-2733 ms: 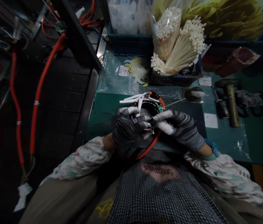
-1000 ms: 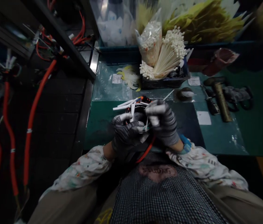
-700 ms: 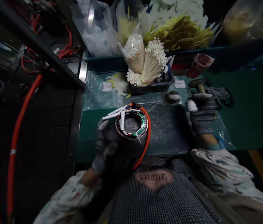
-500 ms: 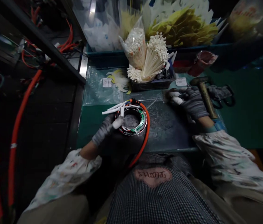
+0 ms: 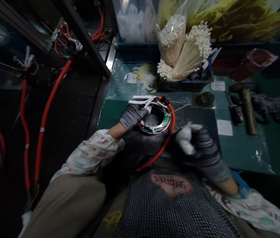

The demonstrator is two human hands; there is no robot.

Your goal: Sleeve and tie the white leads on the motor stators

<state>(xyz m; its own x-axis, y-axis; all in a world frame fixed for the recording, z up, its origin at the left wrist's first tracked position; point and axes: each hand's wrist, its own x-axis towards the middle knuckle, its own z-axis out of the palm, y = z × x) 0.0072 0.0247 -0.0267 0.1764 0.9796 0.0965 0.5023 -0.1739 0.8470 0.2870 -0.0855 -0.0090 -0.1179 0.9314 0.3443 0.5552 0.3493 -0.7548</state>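
A ring-shaped motor stator (image 5: 155,129) lies on the dark bench mat, with green and red parts round its rim. White sleeves (image 5: 138,102) stick out at its far left, and an orange cable (image 5: 172,124) curves down its right side towards my lap. My left hand (image 5: 135,115), in a grey striped glove with white fingertips, grips the stator's left rim. My right hand (image 5: 199,148), gloved alike, is held to the right of the cable above the bench's front edge. Its fingers are curled in and slightly blurred; what they may hold is hidden.
Behind stands a dark box (image 5: 184,86) with bundles of white-tipped sticks. A round dark lump (image 5: 204,99), scissors (image 5: 276,109) and a hammer (image 5: 249,109) lie to the right. Yellow and white sheets (image 5: 239,19) fill a bin at the back. Orange cables (image 5: 47,112) hang at left.
My right hand has moved from beside the round lump back towards my body. My left hand has closed further over the stator's left rim. The view has shifted left.
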